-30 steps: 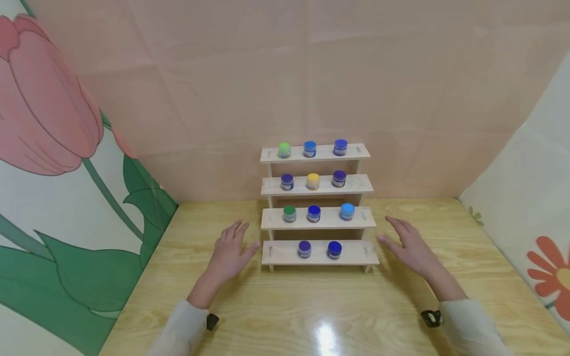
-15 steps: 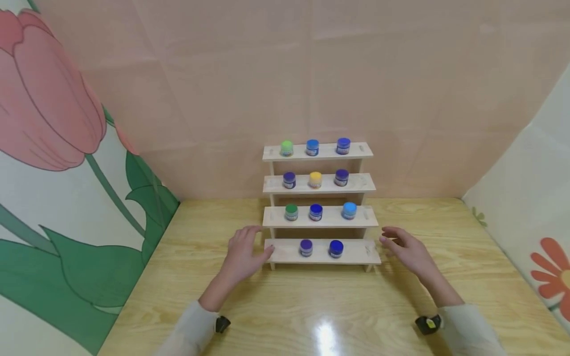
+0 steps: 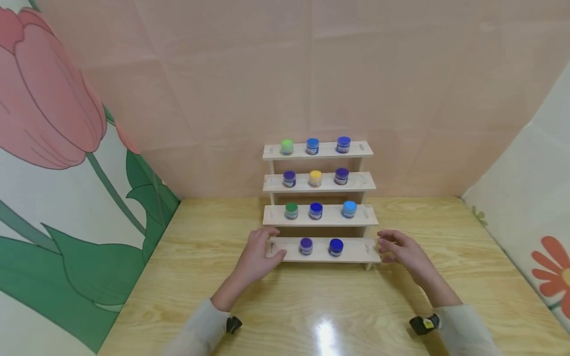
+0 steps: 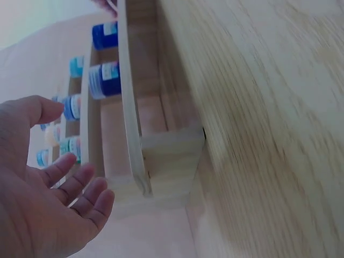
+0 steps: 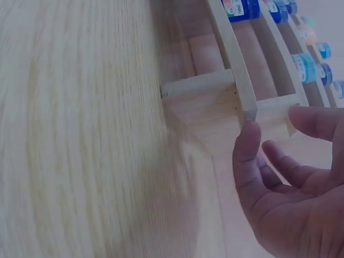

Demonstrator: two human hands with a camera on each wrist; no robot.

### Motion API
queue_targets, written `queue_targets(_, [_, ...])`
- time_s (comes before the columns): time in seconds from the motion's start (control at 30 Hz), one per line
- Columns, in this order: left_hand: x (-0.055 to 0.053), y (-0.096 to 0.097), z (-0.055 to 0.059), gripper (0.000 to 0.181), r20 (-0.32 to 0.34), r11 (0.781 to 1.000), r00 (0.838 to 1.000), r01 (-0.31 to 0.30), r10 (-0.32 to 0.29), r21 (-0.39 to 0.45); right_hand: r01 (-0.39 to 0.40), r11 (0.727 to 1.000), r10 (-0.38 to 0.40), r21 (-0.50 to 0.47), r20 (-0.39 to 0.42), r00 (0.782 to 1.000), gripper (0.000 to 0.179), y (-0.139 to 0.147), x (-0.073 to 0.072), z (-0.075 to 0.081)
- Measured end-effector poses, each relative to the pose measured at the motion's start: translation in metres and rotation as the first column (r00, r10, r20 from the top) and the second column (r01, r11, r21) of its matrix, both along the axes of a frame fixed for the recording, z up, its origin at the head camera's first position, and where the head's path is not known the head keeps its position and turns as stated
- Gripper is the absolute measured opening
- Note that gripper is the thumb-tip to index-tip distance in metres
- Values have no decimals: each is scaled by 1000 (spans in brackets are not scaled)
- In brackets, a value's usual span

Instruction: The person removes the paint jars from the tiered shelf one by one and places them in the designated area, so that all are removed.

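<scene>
A pale wooden four-tier stand (image 3: 355, 253) holds small lidded jars. On its bottom tier are a purple jar (image 3: 306, 246) and a dark blue jar (image 3: 336, 247). My left hand (image 3: 260, 254) hovers over that tier's left end, fingers spread and thumb apart, holding nothing. In the left wrist view the left hand (image 4: 48, 199) has no contact with a jar. At the bottom tier's right end is my right hand (image 3: 407, 254), fingers loosely bent and holding nothing. The right wrist view shows a fingertip of the right hand (image 5: 301, 199) at the tier's corner; contact is unclear.
Above are a green jar (image 3: 291, 211), a dark blue one (image 3: 316, 211) and a light blue one (image 3: 349, 209). A yellow jar (image 3: 315, 179) stands higher, a light green one (image 3: 287, 147) on top. The table (image 3: 285, 301) meets a pinkish backdrop (image 3: 222, 99).
My left hand has moved right, from beside the stand to over its bottom tier's left end. The right hand's fingers have bent more and come closer to the right end. The jars have stayed put.
</scene>
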State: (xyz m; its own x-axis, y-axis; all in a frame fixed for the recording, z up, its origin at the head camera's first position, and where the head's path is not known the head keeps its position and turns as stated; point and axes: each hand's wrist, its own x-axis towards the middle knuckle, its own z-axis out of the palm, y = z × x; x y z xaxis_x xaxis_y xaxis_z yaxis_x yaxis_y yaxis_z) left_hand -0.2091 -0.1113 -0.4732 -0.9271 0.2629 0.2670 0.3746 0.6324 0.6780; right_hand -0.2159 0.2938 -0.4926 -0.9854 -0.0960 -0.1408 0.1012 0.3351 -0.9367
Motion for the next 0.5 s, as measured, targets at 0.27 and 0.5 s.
queue_targets(0.27, [1, 13, -1, 53, 43, 1000, 999, 20, -20, 4, -7, 998, 11, -68, 61, 998, 56, -6, -2, -4])
queue_targets(0.5, [0, 24, -2, 53, 121, 999, 992, 31, -36, 41, -7, 994, 15, -110, 72, 997, 49, -8, -4, -6])
